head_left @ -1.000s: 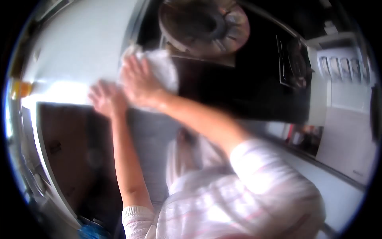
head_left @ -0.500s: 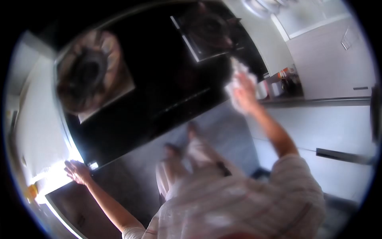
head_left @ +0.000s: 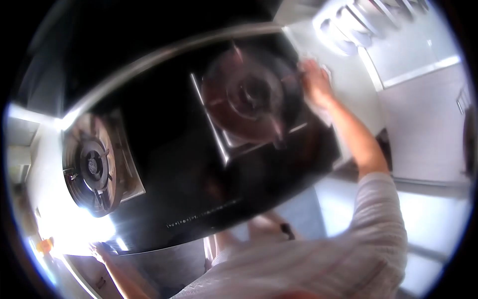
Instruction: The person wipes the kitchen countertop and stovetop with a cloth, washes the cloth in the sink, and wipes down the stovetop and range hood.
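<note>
My right hand point(head_left: 314, 82) is pressed on a white cloth point(head_left: 323, 113) at the right edge of the black glass cooktop point(head_left: 169, 149), beside the right burner point(head_left: 251, 94). Only parts of the cloth show around the palm and wrist, and the fingers are blurred. My left hand point(head_left: 99, 250) rests at the front left corner by the counter edge, partly lost in bright glare, so its fingers are unclear. Near it is the left burner point(head_left: 93, 167) with its round metal ring.
A white counter strip point(head_left: 348, 89) runs along the right side of the cooktop. Behind it stands a rack with several white curved items point(head_left: 346, 27). An orange object point(head_left: 45, 246) is at the far left edge. Pale cabinet fronts point(head_left: 423, 219) lie at the lower right.
My right hand has moved with the cloth from the left counter across to the cooktop's right side and then farther back. My left hand stays near the left corner. The view has swung right.
</note>
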Motion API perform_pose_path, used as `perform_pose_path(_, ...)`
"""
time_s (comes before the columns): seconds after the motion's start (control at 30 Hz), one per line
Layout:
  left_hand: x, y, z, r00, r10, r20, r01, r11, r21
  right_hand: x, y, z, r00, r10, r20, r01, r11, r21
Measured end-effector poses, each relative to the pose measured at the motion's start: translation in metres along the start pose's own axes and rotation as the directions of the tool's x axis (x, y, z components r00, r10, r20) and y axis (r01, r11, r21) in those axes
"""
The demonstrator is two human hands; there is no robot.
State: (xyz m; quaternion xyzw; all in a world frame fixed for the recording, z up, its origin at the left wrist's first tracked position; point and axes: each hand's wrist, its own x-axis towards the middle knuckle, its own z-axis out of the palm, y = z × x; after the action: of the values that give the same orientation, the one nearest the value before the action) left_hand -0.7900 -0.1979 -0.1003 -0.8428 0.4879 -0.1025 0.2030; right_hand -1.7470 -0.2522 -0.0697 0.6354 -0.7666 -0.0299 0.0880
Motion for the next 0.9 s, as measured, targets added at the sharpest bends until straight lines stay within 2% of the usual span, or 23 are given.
perform_pose_path(0.07,-0.008,0.014,-0.017,0.989,-0.122,0.086,0.130,0.986,-0.101,0.055,0.006,0.005,1.000,-0.016,-0.004,0.016,0.999,0.046)
perform_pose_path(0.1,-0.026,0.036,-0.052,0.975,-0.171,0.139,0.189,0.974,-0.128,0.085,0.009,0.005,0.997,0.008,0.081,-0.008,1.000,-0.006)
perform_pose_path(0.13,-0.022,0.035,-0.049,0.973,-0.171,0.158,0.184,0.981,-0.069,0.110,0.002,-0.002,0.985,0.036,0.171,-0.026,0.998,-0.063)
perform_pose_path(0.2,-0.019,0.037,-0.049,0.941,-0.267,0.206,0.285,0.957,-0.062,0.142,-0.007,-0.022,0.945,0.085,0.316,-0.034,0.986,-0.163)
perform_pose_path(0.27,-0.015,0.025,-0.030,0.943,-0.287,0.169,0.314,0.934,-0.168,0.160,-0.022,-0.054,0.916,0.139,0.377,-0.034,0.962,-0.272)
perform_pose_path(0.33,-0.013,0.020,-0.020,0.957,-0.272,0.104,0.289,0.930,-0.228,0.191,-0.020,-0.064,0.797,0.248,0.550,-0.104,0.954,-0.281)
perform_pose_path(0.4,-0.009,0.012,-0.006,0.967,-0.242,0.080,0.252,0.956,-0.154,0.188,-0.037,-0.062,0.922,0.221,0.318,-0.183,0.972,-0.145)
perform_pose_path(0.43,-0.011,0.013,-0.006,0.974,-0.216,0.063,0.225,0.951,-0.211,0.196,-0.040,-0.054,0.926,0.234,0.296,-0.199,0.969,-0.144)
perform_pose_path(0.47,-0.011,0.015,-0.005,0.975,-0.214,0.060,0.222,0.956,-0.192,0.209,-0.045,-0.047,0.930,0.240,0.280,-0.206,0.968,-0.145)
perform_pose_path(0.5,-0.011,0.011,0.003,0.985,-0.173,-0.008,0.167,0.962,-0.216,0.224,-0.050,-0.046,0.908,0.206,0.364,-0.207,0.978,-0.037)
perform_pose_path(0.53,-0.012,0.015,0.000,0.988,-0.131,-0.076,0.109,0.964,-0.241,0.236,-0.066,-0.049,0.861,0.278,0.427,-0.309,0.951,0.004)
perform_pose_path(0.57,-0.018,0.019,-0.003,0.983,-0.181,-0.034,0.167,0.956,-0.241,0.248,-0.082,-0.052,0.803,0.346,0.485,-0.411,0.911,0.030)
perform_pose_path(0.67,-0.017,0.012,0.019,0.978,-0.071,-0.197,0.018,0.966,-0.260,0.255,-0.130,-0.045,0.863,0.228,0.450,-0.231,0.972,-0.048)
perform_pose_path(0.73,-0.020,0.009,0.030,0.967,-0.072,-0.243,0.021,0.978,-0.208,0.241,-0.206,-0.093,0.854,0.220,0.471,-0.246,0.969,-0.008)
perform_pose_path(0.77,-0.027,0.017,0.016,0.963,-0.112,-0.244,0.038,0.956,-0.290,0.243,-0.238,-0.091,0.883,0.145,0.447,-0.146,0.989,-0.032)
perform_pose_path(0.8,-0.025,0.005,0.045,0.922,0.033,-0.385,-0.110,0.977,-0.180,0.246,-0.268,-0.084,0.905,0.061,0.420,-0.041,0.998,-0.056)
perform_pose_path(0.87,-0.030,0.017,0.017,0.883,0.028,-0.469,-0.183,0.940,-0.287,0.240,-0.349,-0.078,0.941,0.188,0.283,-0.197,0.980,0.006)
perform_pose_path(0.9,-0.033,0.026,-0.004,0.872,0.022,-0.488,-0.212,0.917,-0.338,0.241,-0.383,-0.083,0.929,0.211,0.303,-0.237,0.970,0.052)
